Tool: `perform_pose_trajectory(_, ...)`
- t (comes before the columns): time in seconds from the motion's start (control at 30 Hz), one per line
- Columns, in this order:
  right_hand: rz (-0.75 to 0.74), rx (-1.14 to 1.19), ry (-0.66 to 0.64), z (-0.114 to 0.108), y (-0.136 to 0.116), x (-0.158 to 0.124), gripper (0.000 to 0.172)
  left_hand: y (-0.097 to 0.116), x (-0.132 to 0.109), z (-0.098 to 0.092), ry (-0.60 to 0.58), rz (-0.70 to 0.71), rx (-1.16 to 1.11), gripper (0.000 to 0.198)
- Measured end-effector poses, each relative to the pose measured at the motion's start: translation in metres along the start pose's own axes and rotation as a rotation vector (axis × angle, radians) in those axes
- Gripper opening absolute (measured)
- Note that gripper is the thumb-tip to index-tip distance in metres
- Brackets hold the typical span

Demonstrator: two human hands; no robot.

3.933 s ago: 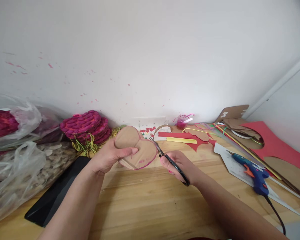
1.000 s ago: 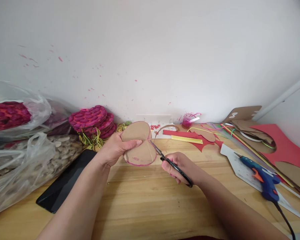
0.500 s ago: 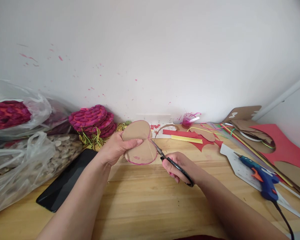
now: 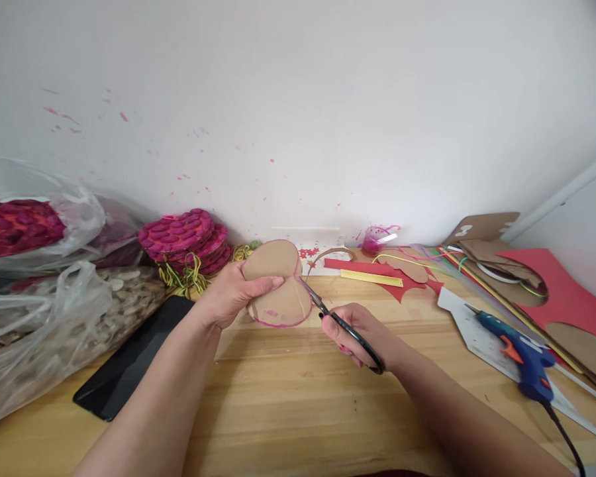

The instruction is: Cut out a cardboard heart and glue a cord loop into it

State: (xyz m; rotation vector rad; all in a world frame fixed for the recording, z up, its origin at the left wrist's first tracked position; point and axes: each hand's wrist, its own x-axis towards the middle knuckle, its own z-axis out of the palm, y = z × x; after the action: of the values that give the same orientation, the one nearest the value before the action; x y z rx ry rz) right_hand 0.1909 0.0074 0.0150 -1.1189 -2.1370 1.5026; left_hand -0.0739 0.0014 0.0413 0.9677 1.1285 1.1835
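Note:
My left hand (image 4: 228,295) grips a brown cardboard heart (image 4: 277,283) with a pink outline, held up above the wooden table (image 4: 298,397), thumb across its front. My right hand (image 4: 360,334) is closed round the black handles of a pair of scissors (image 4: 340,323). The scissor blades point up and left and meet the heart's right edge near the notch between its two lobes. Both forearms reach in from the bottom of the view.
A blue glue gun (image 4: 519,354) with its cord lies at the right on a white sheet. Red paper (image 4: 561,285) and cardboard scraps fill the back right. Pink woven discs (image 4: 183,238), plastic bags (image 4: 40,318) and a black slab (image 4: 129,364) sit at the left.
Since the oldest frame the heart has been turned in my left hand. Over the last second both hands and the scissors have hardly moved.

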Motion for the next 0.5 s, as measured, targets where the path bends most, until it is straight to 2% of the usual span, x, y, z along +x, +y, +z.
perform_pose_trajectory(0.5,-0.049,-0.023,0.042,0.0007,-0.0071,0.0008,0.060,0.0012,0.0007,-0.0012,-0.015,0.012,0.060,0.053)
